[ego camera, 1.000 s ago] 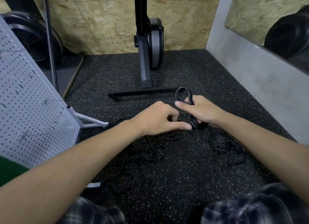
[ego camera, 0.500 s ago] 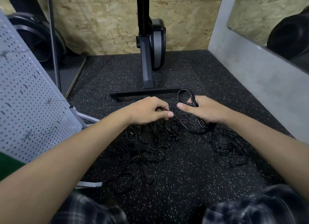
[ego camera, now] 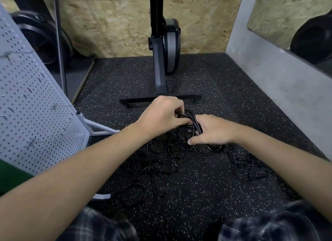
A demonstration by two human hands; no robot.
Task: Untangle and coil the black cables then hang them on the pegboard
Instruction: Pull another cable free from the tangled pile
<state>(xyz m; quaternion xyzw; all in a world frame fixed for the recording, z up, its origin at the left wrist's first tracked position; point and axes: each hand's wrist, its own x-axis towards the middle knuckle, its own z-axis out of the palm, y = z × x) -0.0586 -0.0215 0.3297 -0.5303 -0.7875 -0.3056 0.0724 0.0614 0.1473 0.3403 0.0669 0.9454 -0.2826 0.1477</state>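
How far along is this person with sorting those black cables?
Early on. No cable hangs on the visible pegboard. The left hand and right hand both grip one small coil being wound. The tangled cables spread on the floor are left to untangle, coil and hang.

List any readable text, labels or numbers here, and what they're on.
No readable text anywhere in the frame.
Black-and-grey upright exercise machine: no legible badge.
White perforated metal pegboard: no label visible.
Thin black cables: any print is too small to tell.
Chipboard wall panels: no stamp visible.
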